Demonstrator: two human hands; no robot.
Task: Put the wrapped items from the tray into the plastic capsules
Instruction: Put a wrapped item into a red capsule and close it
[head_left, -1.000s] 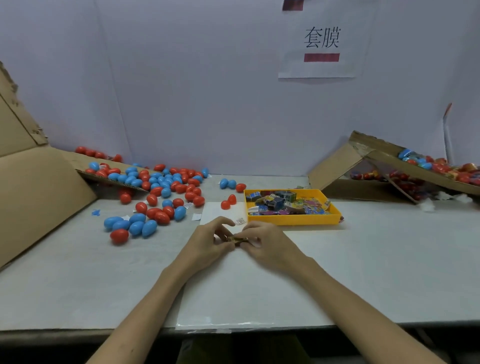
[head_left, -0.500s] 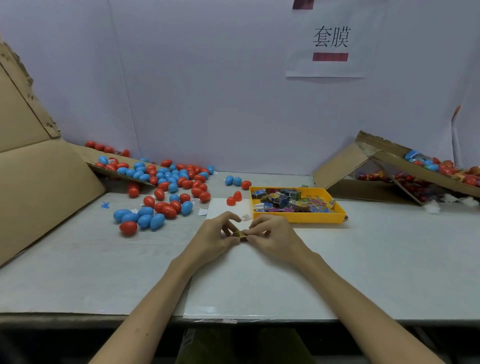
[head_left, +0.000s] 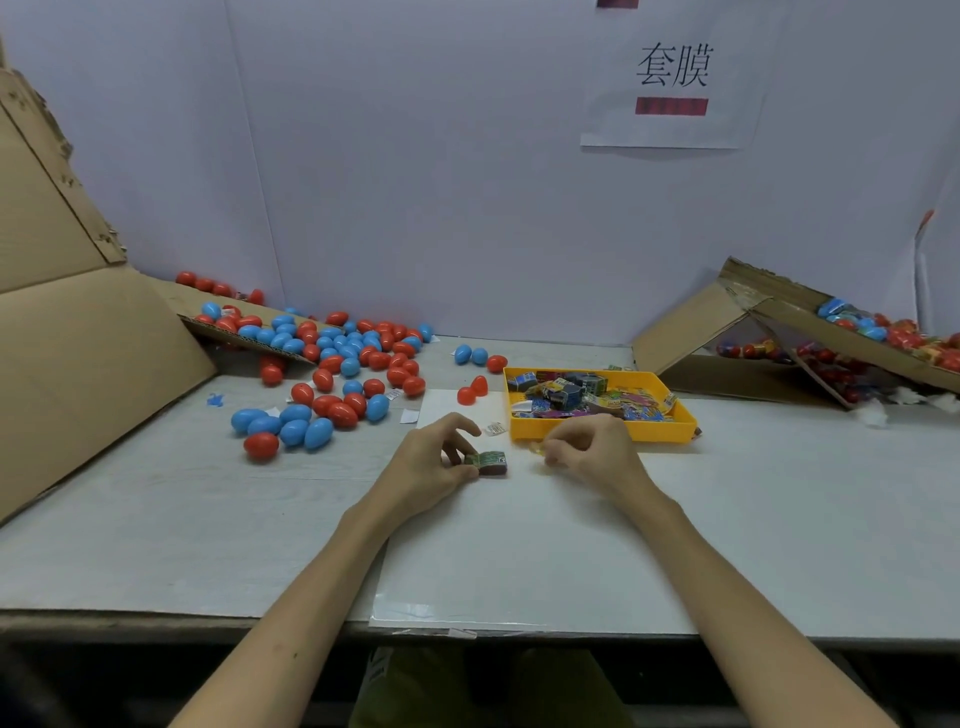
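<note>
nearest, both forearms reach in over the table edge onto a white sheet (head_left: 519, 551) that looks taped down, probably as a clean working patch. the left hand (head_left: 431, 460) rests on the sheet, thumb and curled fingers pinching the left end of one wrapped item (head_left: 491, 462), a small green-and-brown block lying flat on the sheet just clear of the tray; holding it low and steady like this suits tidying or folding it before it goes into a shell. just beside it, apart from the item, the right hand (head_left: 597, 452) has its fingers curled in, pinching a yellowish bit (head_left: 537, 450), translucent and too small to identify. right behind that hand sits the yellow tray (head_left: 602, 435), kept within easy reach, with more wrapped items (head_left: 571, 395) heaped inside. to its left, two red capsule halves (head_left: 471, 391) stand open on the sheet's far end, likely waiting for this item. further left, red and blue capsules (head_left: 332, 384) spill from a cardboard flap (head_left: 249, 325) as the supply, while a tilted cardboard box (head_left: 727, 332) at far right holds wrapped capsules, apparently finished ones. a paper sign (head_left: 672, 78) hangs on the back wall.
</note>
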